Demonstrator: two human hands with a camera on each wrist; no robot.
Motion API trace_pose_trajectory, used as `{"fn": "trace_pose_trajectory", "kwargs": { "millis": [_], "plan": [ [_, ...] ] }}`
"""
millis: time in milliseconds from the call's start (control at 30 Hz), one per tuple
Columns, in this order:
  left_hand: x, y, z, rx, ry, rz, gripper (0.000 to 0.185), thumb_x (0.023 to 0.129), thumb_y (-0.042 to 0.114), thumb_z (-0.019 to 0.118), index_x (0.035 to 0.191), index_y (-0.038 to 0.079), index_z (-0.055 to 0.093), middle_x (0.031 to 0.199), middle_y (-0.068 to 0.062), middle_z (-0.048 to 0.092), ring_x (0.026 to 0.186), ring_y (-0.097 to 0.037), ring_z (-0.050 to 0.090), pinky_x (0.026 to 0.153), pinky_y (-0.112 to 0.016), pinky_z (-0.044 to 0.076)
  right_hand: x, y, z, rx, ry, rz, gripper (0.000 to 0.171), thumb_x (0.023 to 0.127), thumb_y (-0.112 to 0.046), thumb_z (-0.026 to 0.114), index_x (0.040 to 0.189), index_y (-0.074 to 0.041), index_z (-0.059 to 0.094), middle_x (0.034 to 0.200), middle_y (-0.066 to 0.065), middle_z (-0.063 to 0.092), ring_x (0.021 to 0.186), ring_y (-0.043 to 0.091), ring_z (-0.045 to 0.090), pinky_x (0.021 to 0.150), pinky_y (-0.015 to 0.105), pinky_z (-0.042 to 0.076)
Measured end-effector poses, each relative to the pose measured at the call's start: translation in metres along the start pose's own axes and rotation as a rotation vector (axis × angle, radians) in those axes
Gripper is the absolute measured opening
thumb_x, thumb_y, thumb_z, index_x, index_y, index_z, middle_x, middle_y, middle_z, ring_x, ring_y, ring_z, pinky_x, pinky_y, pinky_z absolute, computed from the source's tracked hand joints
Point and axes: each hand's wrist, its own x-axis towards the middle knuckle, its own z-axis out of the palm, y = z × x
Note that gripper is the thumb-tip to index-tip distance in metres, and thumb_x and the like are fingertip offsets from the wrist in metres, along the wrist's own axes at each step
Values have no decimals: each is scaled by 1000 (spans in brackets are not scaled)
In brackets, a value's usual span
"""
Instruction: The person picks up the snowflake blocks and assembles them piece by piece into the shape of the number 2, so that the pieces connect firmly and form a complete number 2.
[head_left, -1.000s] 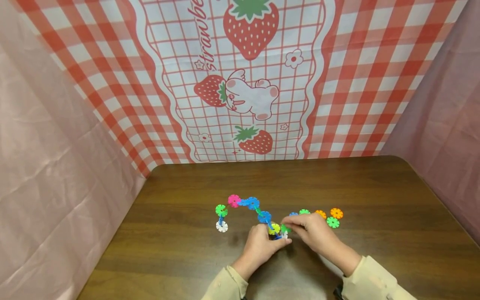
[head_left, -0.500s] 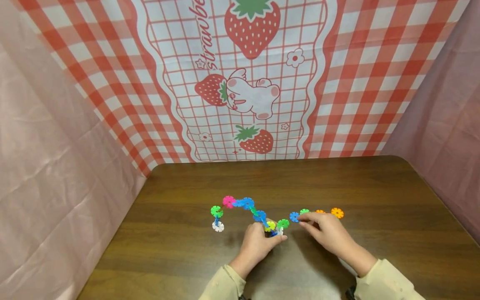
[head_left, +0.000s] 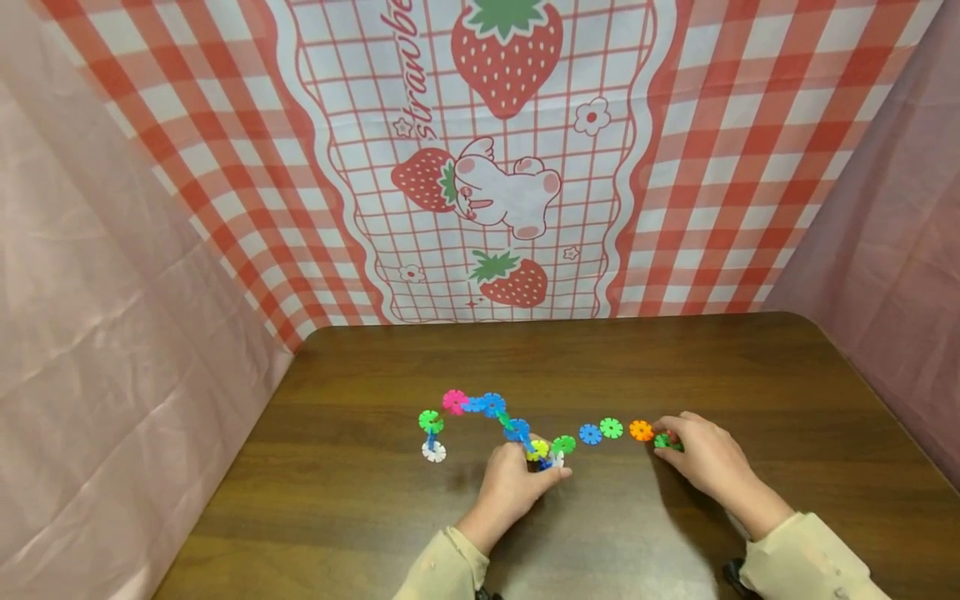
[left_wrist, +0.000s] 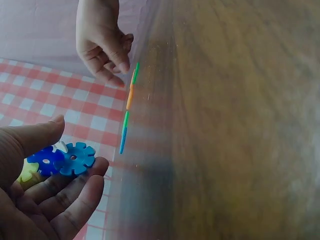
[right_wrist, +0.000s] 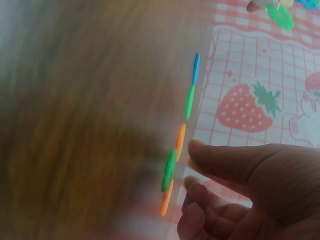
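Note:
My left hand (head_left: 510, 485) holds one end of a curved chain of interlocking notched plastic discs (head_left: 492, 405), between thumb and fingers. The chain runs up and left through blue, pink and green to a white disc (head_left: 434, 452). In the left wrist view, a light blue disc (left_wrist: 76, 158) and a darker blue disc (left_wrist: 46, 161) lie against the fingers. A green disc (head_left: 563, 445) sticks out right of this hand. My right hand (head_left: 712, 454) is at a loose green disc (right_wrist: 169, 171) on the table, thumb and fingers apart above it.
Loose discs lie in a row on the brown wooden table (head_left: 360, 517): blue (head_left: 590, 434), green (head_left: 611, 428) and orange (head_left: 641, 431). Another orange disc (right_wrist: 167, 200) is by the right hand. A checked strawberry cloth (head_left: 510, 192) hangs behind the table's far edge.
The right hand has moved off the chain and rightward to the loose green disc. A green disc shows on the chain where it was. The left hand and chain have shifted slightly left.

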Motion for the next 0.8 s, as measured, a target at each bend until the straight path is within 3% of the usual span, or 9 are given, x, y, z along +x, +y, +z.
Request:
{"fn": "trace_pose_trajectory", "kwargs": {
  "millis": [433, 800],
  "plan": [
    [1, -1, -3, -21, 13, 25, 25, 73, 30, 86, 85, 14, 71, 74, 10, 63, 67, -3, 52, 64, -22, 46, 0, 11, -1, -55, -27, 18, 27, 77, -11, 82, 101, -9, 70, 88, 9, 60, 76, 32, 60, 57, 48, 47],
    [3, -3, -4, -14, 20, 27, 26, 73, 30, 86, 85, 13, 72, 74, 7, 65, 66, -2, 52, 63, -20, 46, 0, 9, -3, -36, -51, 18, 35, 73, -15, 85, 87, -15, 52, 71, -4, 51, 61, 18, 48, 50, 35, 37]
  ]
}}
